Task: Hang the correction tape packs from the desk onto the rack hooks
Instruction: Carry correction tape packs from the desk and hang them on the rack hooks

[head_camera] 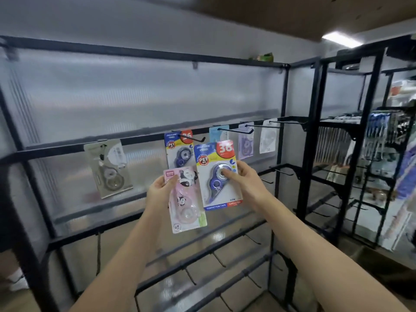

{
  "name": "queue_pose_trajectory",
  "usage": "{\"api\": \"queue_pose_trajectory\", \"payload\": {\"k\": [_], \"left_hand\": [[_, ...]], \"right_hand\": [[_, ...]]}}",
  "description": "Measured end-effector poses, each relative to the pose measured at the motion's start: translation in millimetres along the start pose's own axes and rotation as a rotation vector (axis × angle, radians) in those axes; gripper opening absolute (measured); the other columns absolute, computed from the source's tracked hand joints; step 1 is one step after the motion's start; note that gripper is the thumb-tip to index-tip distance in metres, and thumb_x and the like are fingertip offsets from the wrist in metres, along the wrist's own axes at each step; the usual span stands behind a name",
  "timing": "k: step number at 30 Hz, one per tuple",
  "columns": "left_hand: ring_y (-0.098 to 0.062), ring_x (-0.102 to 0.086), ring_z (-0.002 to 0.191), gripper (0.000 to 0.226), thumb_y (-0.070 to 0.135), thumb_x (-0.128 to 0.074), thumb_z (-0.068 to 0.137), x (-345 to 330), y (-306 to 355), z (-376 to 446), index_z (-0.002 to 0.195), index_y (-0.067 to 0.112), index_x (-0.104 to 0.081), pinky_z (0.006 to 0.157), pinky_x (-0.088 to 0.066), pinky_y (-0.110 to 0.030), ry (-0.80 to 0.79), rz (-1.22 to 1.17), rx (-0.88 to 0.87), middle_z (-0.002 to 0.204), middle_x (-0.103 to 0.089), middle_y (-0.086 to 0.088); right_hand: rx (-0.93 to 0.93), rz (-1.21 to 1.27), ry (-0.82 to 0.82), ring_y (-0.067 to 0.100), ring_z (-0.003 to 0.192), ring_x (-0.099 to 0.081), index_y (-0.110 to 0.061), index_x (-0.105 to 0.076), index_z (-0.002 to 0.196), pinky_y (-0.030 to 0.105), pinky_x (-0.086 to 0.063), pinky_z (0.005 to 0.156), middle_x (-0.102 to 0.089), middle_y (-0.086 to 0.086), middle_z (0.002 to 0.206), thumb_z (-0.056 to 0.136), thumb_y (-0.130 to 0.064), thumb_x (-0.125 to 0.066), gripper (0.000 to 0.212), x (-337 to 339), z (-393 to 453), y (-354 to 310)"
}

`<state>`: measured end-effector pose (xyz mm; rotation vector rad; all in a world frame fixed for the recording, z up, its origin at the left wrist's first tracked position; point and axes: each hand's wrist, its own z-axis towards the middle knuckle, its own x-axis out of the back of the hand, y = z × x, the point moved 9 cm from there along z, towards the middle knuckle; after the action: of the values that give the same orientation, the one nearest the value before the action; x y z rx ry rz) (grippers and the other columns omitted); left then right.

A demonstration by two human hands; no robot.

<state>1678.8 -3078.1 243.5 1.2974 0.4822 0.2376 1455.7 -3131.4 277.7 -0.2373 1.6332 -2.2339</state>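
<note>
Blur softens the rack (144, 140) and its hung packs: a grey pack (108, 167) at left, a matching blue pack (179, 152) partly hidden behind the held one, and pale packs (246, 144) further right, their print unreadable. The left hand (161, 188) pinches a pink pack (186, 199) near its top corner. The right hand (244, 176) grips a blue pack (219, 174), thumb on its blister, just below a hook (193, 138).

ceiling light (342, 38): lit, upper right
second rack (380, 140): right side, hung with blurred packaged goods
green item (265, 56): atop the near frame's top bar
</note>
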Motion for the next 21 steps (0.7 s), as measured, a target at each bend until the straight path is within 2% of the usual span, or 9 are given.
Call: {"api": "queue_pose_trajectory", "payload": {"k": [4,7,10,14,18,21], "left_hand": [[-0.019,-0.07,0.071,0.006,0.02,-0.063,0.09,5.9,3.2,20.0,0.093,0.015,-0.066,0.071,-0.055,-0.035,0.041,-0.025,-0.036,0.085,-0.074,-0.005],[-0.019,-0.07,0.07,0.005,0.017,-0.062,0.091,7.3,5.4,25.7,0.093,0.014,-0.065,0.069,-0.055,-0.034,0.057,-0.046,-0.054,0.08,-0.074,-0.002],[-0.022,-0.07,0.074,0.01,0.017,-0.063,0.09,12.8,6.3,28.7,0.097,0.01,-0.065,0.071,-0.055,-0.036,0.085,-0.047,-0.056,0.084,-0.074,-0.006],[-0.03,-0.068,0.083,0.019,0.018,-0.064,0.089,19.0,6.5,29.3,0.104,0.007,-0.065,0.084,-0.054,-0.045,0.125,-0.041,-0.059,0.094,-0.072,-0.013],[-0.029,-0.068,0.084,0.025,0.017,-0.063,0.089,18.7,7.7,28.1,0.109,0.003,-0.063,0.085,-0.053,-0.046,0.152,-0.069,-0.06,0.096,-0.071,-0.014],[-0.025,-0.069,0.08,0.015,0.017,-0.064,0.088,17.8,8.4,27.2,0.1,0.008,-0.066,0.082,-0.054,-0.042,0.165,-0.059,-0.087,0.088,-0.074,-0.008]], "right_hand": [[0.044,0.056,-0.073,0.018,0.077,-0.07,-0.012,-0.059,0.105,0.031,-0.059,0.071,-0.073,0.003,0.096,0.088,-0.009,-0.064,0.018,-14.9,22.0,-7.6],[0.043,0.1,-0.109,0.02,0.083,-0.07,-0.011,-0.058,0.109,0.033,-0.059,0.074,-0.072,0.006,0.102,0.087,-0.01,-0.064,0.023,-19.9,30.4,-5.9],[0.046,0.115,-0.131,0.022,0.086,-0.07,-0.013,-0.059,0.11,0.035,-0.058,0.077,-0.072,0.006,0.104,0.086,-0.012,-0.065,0.024,-21.5,36.4,-5.5],[0.042,0.133,-0.166,0.022,0.083,-0.071,-0.014,-0.062,0.106,0.036,-0.058,0.076,-0.074,0.004,0.098,0.086,-0.013,-0.065,0.02,-20.6,40.6,-6.8],[-0.018,0.206,-0.194,0.023,0.079,-0.071,-0.011,-0.064,0.106,0.04,-0.056,0.079,-0.074,0.008,0.094,0.086,-0.01,-0.065,0.02,-16.2,42.6,1.0],[-0.03,0.221,-0.213,0.023,0.078,-0.07,-0.009,-0.066,0.103,0.036,-0.056,0.077,-0.074,0.01,0.094,0.085,-0.007,-0.065,0.018,-14.4,43.8,0.3]]}}
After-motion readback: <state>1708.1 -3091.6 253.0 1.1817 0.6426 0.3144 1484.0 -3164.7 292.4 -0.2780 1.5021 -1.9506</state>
